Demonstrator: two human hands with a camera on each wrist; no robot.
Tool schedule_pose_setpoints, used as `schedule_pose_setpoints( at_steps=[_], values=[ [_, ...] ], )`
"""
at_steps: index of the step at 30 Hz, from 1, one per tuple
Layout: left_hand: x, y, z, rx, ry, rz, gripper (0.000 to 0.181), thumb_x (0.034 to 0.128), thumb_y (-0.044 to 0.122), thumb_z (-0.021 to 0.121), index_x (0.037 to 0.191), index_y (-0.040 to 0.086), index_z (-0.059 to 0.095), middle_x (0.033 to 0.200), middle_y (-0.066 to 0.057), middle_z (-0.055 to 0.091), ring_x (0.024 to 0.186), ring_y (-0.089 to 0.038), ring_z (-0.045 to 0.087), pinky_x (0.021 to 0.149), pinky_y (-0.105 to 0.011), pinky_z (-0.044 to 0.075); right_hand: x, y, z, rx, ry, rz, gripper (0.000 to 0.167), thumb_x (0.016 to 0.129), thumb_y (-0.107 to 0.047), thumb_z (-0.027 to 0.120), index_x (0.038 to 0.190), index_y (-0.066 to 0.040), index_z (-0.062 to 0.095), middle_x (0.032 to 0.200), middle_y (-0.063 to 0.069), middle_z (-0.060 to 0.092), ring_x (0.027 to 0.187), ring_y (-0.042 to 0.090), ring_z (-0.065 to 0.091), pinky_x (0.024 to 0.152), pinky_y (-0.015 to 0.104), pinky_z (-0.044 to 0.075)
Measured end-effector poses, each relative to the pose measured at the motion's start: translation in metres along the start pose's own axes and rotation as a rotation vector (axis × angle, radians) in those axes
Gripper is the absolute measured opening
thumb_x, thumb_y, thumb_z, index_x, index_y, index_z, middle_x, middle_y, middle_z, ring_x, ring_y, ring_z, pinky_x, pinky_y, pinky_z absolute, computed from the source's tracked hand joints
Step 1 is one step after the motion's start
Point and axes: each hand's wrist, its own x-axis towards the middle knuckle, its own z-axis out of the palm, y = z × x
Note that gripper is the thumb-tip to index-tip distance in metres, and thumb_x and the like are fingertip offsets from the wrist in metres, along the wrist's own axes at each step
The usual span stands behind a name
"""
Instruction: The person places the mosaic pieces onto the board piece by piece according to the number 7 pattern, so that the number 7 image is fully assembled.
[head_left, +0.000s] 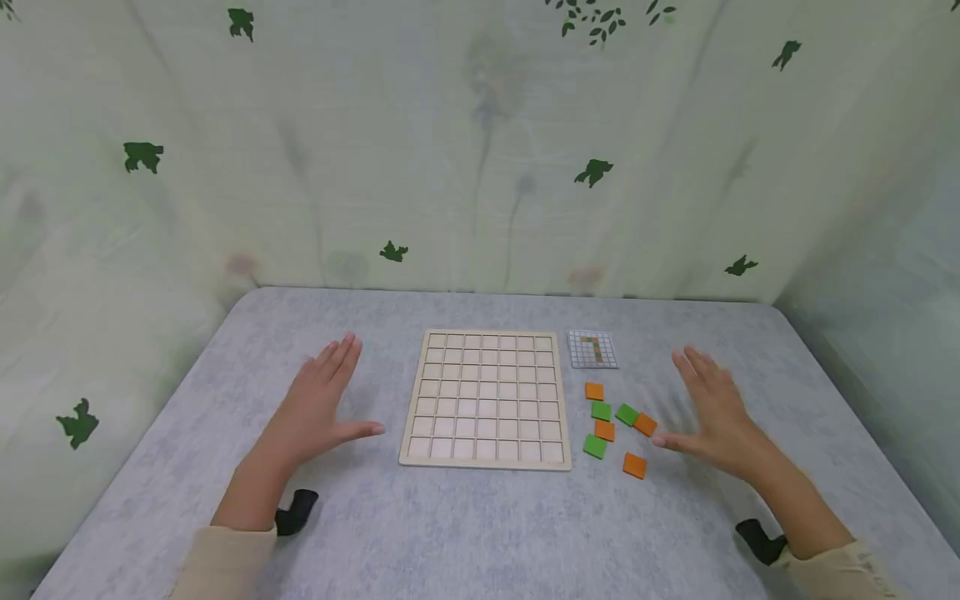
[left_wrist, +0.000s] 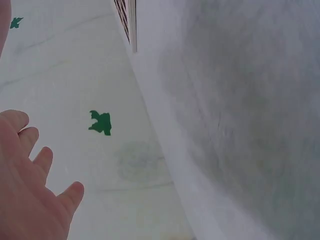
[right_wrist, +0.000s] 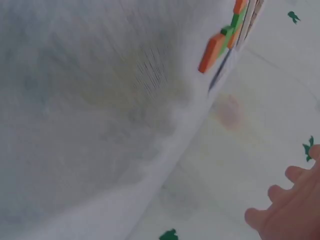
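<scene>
Left hand (head_left: 318, 407) and right hand (head_left: 718, 418), both spread, flank gridded board (head_left: 487, 390), coloured tiles (head_left: 634, 466) and grid-printed card (head_left: 592, 349)

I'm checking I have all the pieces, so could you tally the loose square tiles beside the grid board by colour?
Orange tiles: 4
Green tiles: 3
Total: 7

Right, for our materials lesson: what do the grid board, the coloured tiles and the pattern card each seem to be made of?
Grid board: probably wood, matt, judging by its pale beige colour.
Coloured tiles: painted wood or plastic; even orange or green colour and thick, crisp edges leave both possible.
Pattern card: likely printed paper or card, being thin; any coating is unclear.
</scene>
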Motion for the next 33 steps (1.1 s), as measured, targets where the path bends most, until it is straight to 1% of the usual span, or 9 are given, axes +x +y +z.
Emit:
schedule_pose_setpoints(
  at_steps=[4,9,12,14,17,21,25,29,33],
  values=[
    [0.005,0.011,0.015,-0.124,-0.03,-0.026,0.116,0.065,0.06,0.069,0.145,0.008,0.003,0.15,-0.009,0.004,0.134,-0.031,0.007,0.102,-0.052,0.014,0.0,-0.001,0.012,0.164,-0.06,0.064,0.112,0.066,-0.037,0.079,0.145,-0.009,0.005,0.147,0.02,0.007,0.13,0.042,0.009,0.094,0.064,0.015],
    [0.01,0.021,0.032,-0.257,-0.094,-0.075,0.12,0.0622,0.056,0.074,0.145,0.013,-0.001,0.15,-0.003,-0.001,0.135,-0.026,0.005,0.103,-0.049,0.017,0.001,-0.001,0.023,0.288,-0.15,0.163,0.102,0.071,-0.035,0.075,0.143,-0.003,0.011,0.142,0.024,0.017,0.123,0.043,0.024,0.091,0.061,0.027],
    [0.012,0.024,0.039,-0.333,-0.125,-0.081,0.12,0.0615,0.052,0.076,0.145,0.012,0.001,0.15,-0.005,0.001,0.135,-0.026,0.004,0.103,-0.049,0.015,0.001,0.002,0.029,0.307,-0.189,0.218,0.093,0.073,-0.034,0.073,0.14,0.0,0.019,0.135,0.024,0.028,0.114,0.04,0.037,0.087,0.057,0.036],
    [0.012,0.025,0.044,-0.371,-0.146,-0.072,0.119,0.0608,0.051,0.077,0.145,0.009,0.004,0.15,-0.007,0.004,0.135,-0.028,0.006,0.103,-0.049,0.015,0.0,0.004,0.032,0.301,-0.205,0.241,0.086,0.075,-0.035,0.072,0.137,0.002,0.026,0.129,0.024,0.035,0.108,0.038,0.042,0.086,0.053,0.038],
    [0.011,0.024,0.051,-0.413,-0.18,-0.07,0.12,0.0589,0.053,0.077,0.145,0.006,0.008,0.149,-0.01,0.008,0.134,-0.028,0.008,0.104,-0.048,0.015,-0.002,0.01,0.038,0.301,-0.189,0.248,0.071,0.075,-0.033,0.073,0.127,0.003,0.04,0.119,0.02,0.044,0.102,0.033,0.047,0.084,0.049,0.04],
    [0.007,0.024,0.058,-0.445,-0.223,-0.082,0.121,0.0557,0.053,0.078,0.143,0.001,0.014,0.148,-0.013,0.013,0.133,-0.029,0.012,0.104,-0.046,0.016,-0.004,0.014,0.044,0.301,-0.138,0.202,0.047,0.075,-0.027,0.073,0.109,0.0,0.054,0.106,0.013,0.05,0.094,0.026,0.048,0.079,0.044,0.042],
    [0.005,0.024,0.061,-0.413,-0.271,-0.096,0.12,0.0548,0.053,0.079,0.142,-0.001,0.018,0.146,-0.016,0.018,0.133,-0.033,0.014,0.104,-0.048,0.016,-0.003,0.016,0.046,0.281,-0.119,0.173,0.029,0.077,-0.021,0.072,0.098,-0.005,0.058,0.1,0.009,0.05,0.088,0.02,0.046,0.073,0.036,0.041],
    [0.004,0.022,0.063,-0.368,-0.299,-0.094,0.118,0.0561,0.056,0.077,0.142,-0.001,0.02,0.145,-0.018,0.02,0.132,-0.035,0.014,0.103,-0.05,0.015,0.0,0.012,0.042,0.286,-0.151,0.217,0.024,0.081,-0.02,0.068,0.098,-0.005,0.058,0.1,0.009,0.052,0.089,0.021,0.048,0.074,0.036,0.043],
    [0.005,0.022,0.063,-0.37,-0.295,-0.082,0.116,0.0571,0.055,0.076,0.142,-0.001,0.02,0.145,-0.018,0.02,0.132,-0.036,0.014,0.103,-0.051,0.015,0.009,0.004,0.034,0.321,-0.2,0.287,0.026,0.084,-0.018,0.065,0.102,-0.002,0.057,0.097,0.008,0.056,0.088,0.023,0.052,0.071,0.036,0.047]
  ],
)
